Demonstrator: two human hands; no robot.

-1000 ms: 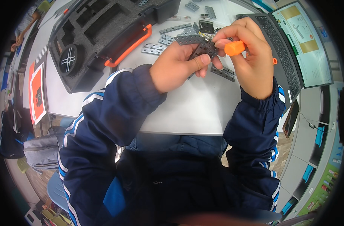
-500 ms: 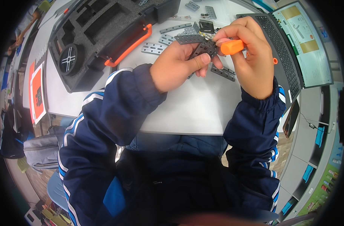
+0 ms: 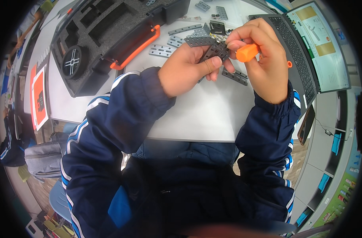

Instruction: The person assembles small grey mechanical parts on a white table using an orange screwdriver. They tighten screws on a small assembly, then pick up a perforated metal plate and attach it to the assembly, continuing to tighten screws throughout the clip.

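The left hand [image 3: 185, 73] pinches a dark grey perforated plate assembly [image 3: 213, 49] above the far part of the bench [image 3: 204, 115], while the right hand [image 3: 268, 67] is clenched around an orange-handled screwdriver [image 3: 247, 52] pressed against it. Several plates seem joined already; loose perforated strips [image 3: 165, 50] lie unused towards the bench's far edge, beside the black foam-lined case [image 3: 109, 35] and laptop [image 3: 308, 51].

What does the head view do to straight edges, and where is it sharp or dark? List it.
Head view: fisheye bends the white table edge and the laptop toward the rim; corners are black vignette; light is even, soft shadows only; the left hand, right hand, orange-handled tool and grey perforated plate are sharp; rim clutter is smeared and small.
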